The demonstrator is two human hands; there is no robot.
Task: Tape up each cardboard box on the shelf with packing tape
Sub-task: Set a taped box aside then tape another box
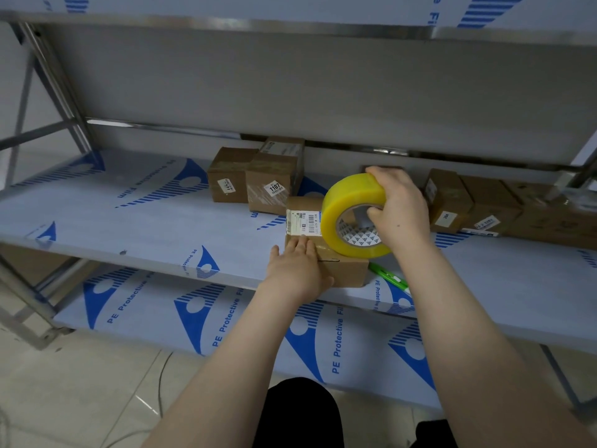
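In the head view, the taping of one small cardboard box point(345, 270) at the shelf point(161, 227) front edge looks underway. The left hand point(297, 266) lies flat on the box top, fingers straight, pinning it. The right hand point(400, 205) grips the roll of packing tape point(349, 202), a glossy yellowish ring on a printed card core, standing on edge on that box. Next, likely, comes drawing tape along the seam, then cutting. Matte brown labelled boxes point(271, 185) sit behind the box; a green plastic tool point(387, 276) lies just right of it.
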